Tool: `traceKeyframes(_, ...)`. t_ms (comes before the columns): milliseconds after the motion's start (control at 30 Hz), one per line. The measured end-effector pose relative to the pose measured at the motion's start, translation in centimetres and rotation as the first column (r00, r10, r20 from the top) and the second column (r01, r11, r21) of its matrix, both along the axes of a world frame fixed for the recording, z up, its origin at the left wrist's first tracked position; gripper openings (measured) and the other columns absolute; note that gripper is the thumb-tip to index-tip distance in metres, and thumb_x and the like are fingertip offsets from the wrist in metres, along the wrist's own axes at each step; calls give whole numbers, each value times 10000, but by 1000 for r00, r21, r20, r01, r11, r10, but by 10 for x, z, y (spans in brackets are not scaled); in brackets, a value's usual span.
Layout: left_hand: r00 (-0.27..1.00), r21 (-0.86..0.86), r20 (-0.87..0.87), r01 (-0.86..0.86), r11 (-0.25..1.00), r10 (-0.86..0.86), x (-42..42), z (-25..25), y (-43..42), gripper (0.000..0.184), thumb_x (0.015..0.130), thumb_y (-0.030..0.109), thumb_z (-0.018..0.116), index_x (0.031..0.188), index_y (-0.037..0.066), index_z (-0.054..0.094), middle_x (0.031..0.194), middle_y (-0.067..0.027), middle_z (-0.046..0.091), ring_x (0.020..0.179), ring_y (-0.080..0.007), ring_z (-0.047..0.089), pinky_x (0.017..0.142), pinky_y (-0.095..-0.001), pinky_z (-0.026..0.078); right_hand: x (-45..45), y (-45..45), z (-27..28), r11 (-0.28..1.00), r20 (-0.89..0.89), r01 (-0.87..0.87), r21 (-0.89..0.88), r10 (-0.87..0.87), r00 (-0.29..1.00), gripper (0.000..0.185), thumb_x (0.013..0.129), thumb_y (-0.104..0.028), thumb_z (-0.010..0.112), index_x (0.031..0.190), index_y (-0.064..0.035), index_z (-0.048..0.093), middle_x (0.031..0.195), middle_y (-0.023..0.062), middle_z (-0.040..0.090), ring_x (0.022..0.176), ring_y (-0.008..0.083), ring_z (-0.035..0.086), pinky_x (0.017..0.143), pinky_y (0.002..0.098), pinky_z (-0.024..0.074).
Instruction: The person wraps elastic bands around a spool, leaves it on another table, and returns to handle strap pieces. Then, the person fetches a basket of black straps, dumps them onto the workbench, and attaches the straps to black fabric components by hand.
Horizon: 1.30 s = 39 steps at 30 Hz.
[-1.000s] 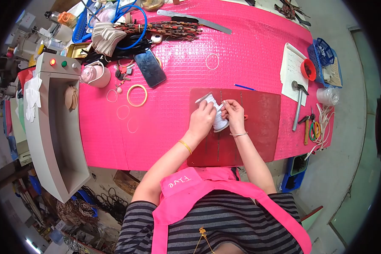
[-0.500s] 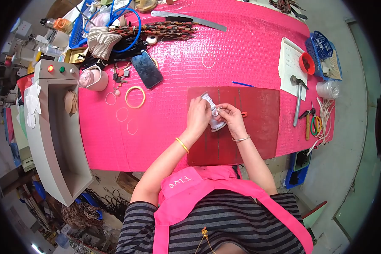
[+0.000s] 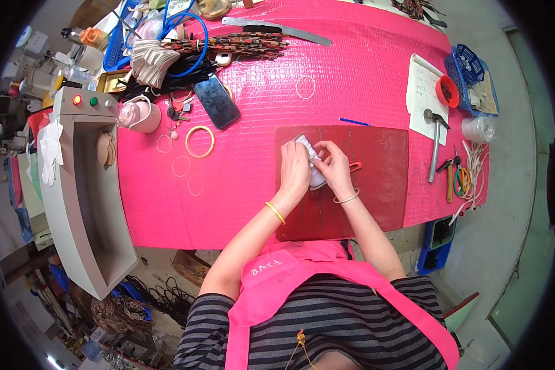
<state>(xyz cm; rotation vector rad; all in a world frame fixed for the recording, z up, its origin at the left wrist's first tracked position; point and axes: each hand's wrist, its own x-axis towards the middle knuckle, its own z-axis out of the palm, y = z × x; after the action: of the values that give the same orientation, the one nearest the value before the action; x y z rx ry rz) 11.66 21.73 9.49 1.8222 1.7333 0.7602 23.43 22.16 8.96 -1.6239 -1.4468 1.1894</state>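
Observation:
A spool of white cord (image 3: 316, 177) is held tilted above the dark red mat (image 3: 376, 185). Wrapped round the spool's left side is my left hand (image 3: 295, 166), with a yellow bangle on its wrist. My right hand (image 3: 335, 168), a silver bangle behind it, pinches at the spool's right side, its fingertips close to those of my left hand. Whatever lies between the right fingertips is too small to make out. Just right of that hand, a red-orange handled item (image 3: 355, 166) lies on the mat.
Beyond the mat lies a blue pen (image 3: 355, 122). A hammer (image 3: 436, 145), a notebook (image 3: 418, 102) and a red bowl (image 3: 447, 92) are at the right. Farther left are a phone (image 3: 216, 102), a yellow ring (image 3: 200, 141) and a grey machine (image 3: 74, 203). A long metal blade (image 3: 277, 29) lies at the back.
My right hand has turned and closed in against the spool. My left hand has shifted its hold, and more of the spool is now covered by both hands.

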Motion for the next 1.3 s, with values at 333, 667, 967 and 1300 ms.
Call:
traceKeyframes(333,978,54,180,-118,992,106,-5,7,-14,334,688,96,642,949,-8,461,884,-157,456,920,-318,432,814,-373,370,19,24,-2,933,92,-322,163,310,946,122,728,-23,584,835,-2,529,758,81,513,655,210,539,581,280,430)
traceKeyframes(667,796,-552,311,-294,780,520,20,-24,-20,826,609,236,740,1216,-26,245,1032,-174,522,941,-243,553,816,-347,447,65,-2,-15,996,228,-37,86,16,974,226,739,42,493,941,-58,517,903,93,516,849,205,538,696,305,445)
traceKeyframes(967,102,-640,763,255,725,638,-62,24,-41,637,665,-37,609,1221,28,307,1101,-128,491,1004,-225,520,838,-404,473,94,-13,-28,965,108,-254,58,247,963,159,789,-56,545,947,-45,544,765,42,507,714,175,529,586,266,417)
traceKeyframes(1300,-4,-601,793,-176,780,610,-150,8,-152,500,756,174,577,1193,40,373,1000,-125,551,880,-237,577,733,-436,516,-73,136,1,889,-629,-265,-373,-33,776,189,871,-128,465,1032,-39,504,677,-15,486,540,65,453,479,195,356)
